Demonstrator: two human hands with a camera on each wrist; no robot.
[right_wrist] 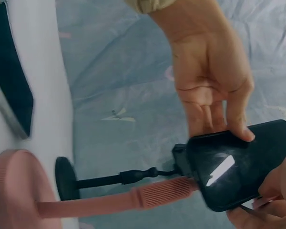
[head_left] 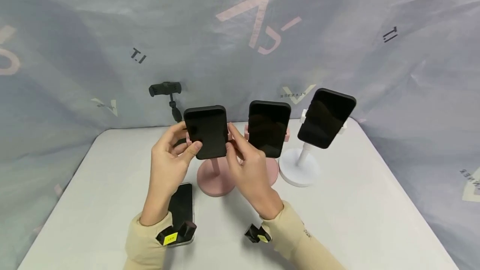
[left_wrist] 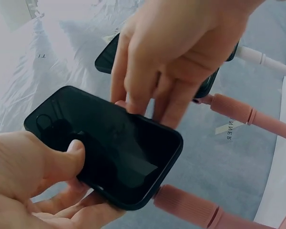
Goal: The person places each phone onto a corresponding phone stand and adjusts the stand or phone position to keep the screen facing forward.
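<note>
A black smartphone [head_left: 206,130] sits upright in the clamp of a pink phone stand [head_left: 215,182], screen facing me. My left hand [head_left: 168,159] grips its left edge, thumb on the screen and fingers behind. At the opposite edge, my right hand [head_left: 249,170] pinches the pink clamp arm beside the phone; the left wrist view shows those fingers [left_wrist: 138,90] against the case edge. Most of the clamp is hidden behind the phone. In the right wrist view, the pink stem [right_wrist: 162,193] runs up to the phone's back.
To the right, a second black phone [head_left: 269,126] stands in another pink holder, and a third phone [head_left: 326,118] tilts in a white stand [head_left: 300,168]. A black stand [head_left: 165,88] rises behind my left hand. Another phone [head_left: 181,203] lies flat near my left wrist on the white table [head_left: 101,203].
</note>
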